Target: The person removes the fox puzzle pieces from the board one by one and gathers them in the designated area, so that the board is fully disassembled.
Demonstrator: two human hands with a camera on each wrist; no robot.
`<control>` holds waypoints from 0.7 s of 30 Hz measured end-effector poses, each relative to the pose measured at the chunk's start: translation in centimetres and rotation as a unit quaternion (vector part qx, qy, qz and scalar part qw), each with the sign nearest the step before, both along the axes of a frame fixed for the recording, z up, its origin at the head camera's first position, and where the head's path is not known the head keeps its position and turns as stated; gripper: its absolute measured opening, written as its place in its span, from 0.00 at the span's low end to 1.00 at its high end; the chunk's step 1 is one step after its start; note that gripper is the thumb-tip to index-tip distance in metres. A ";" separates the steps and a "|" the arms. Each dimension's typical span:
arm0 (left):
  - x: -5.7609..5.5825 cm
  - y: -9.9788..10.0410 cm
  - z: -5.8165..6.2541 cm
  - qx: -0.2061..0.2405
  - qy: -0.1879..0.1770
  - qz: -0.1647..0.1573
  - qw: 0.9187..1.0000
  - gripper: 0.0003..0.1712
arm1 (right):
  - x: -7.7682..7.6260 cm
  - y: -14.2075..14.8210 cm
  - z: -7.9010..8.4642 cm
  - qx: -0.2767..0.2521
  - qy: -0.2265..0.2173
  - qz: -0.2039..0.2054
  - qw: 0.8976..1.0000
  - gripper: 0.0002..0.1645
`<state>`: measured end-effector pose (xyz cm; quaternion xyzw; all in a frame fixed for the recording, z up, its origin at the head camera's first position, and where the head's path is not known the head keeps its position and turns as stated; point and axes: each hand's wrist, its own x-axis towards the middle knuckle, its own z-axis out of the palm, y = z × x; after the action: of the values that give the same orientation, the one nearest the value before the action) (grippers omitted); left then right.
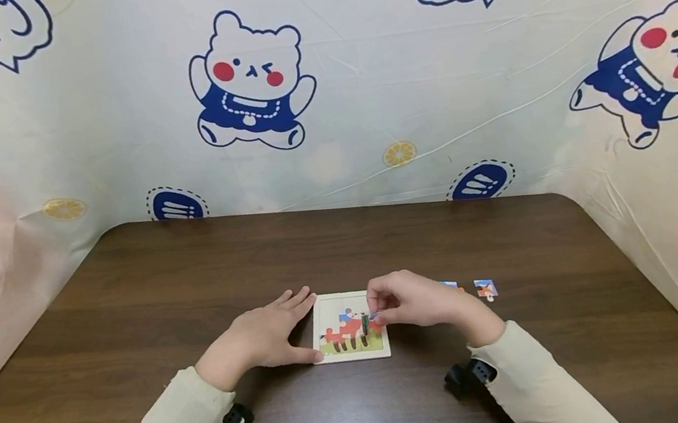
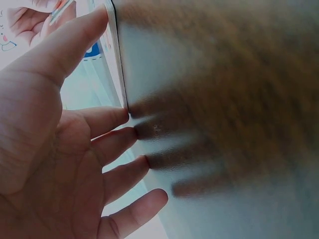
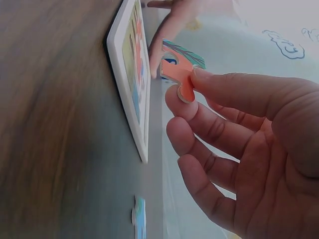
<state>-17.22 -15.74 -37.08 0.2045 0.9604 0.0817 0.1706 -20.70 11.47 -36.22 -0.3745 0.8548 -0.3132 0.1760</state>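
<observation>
A small jigsaw puzzle in a white frame (image 1: 354,357) lies on the table, its lower part filled with red, brown and green pieces. The upper part of the frame shows pale backing. My left hand (image 1: 268,333) rests at the frame's left edge, fingers spread, thumb on the lower left corner. Between thumb and index finger my right hand (image 1: 414,299) pinches a puzzle piece (image 3: 180,74), orange with a green striped part. It is held just above the right side of the puzzle. In the right wrist view the piece is tilted and apart from the frame.
Right of the frame lie loose puzzle pieces: one blue and orange piece (image 1: 485,288) and another piece (image 1: 448,284) partly hidden behind my right hand. The dark wooden table (image 1: 369,412) meets a printed cloth backdrop (image 1: 360,91) along its far and side edges.
</observation>
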 end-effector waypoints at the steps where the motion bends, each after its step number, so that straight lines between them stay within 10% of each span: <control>1: 0.0 0.0 0.0 0.000 0.001 -0.002 1.000 0.58 | 0.0 0.2 0.0 0.001 -0.004 -0.004 1.000 0.07; 21: 0.0 0.1 0.1 -0.005 -0.003 -0.005 1.000 0.58 | -0.4 4.6 -0.6 0.007 -0.023 -0.048 0.999 0.06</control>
<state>-17.23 -15.67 -37.00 0.2083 0.9593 0.0769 0.1745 -21.11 16.08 -36.80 -0.3246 0.8697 -0.3235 0.1833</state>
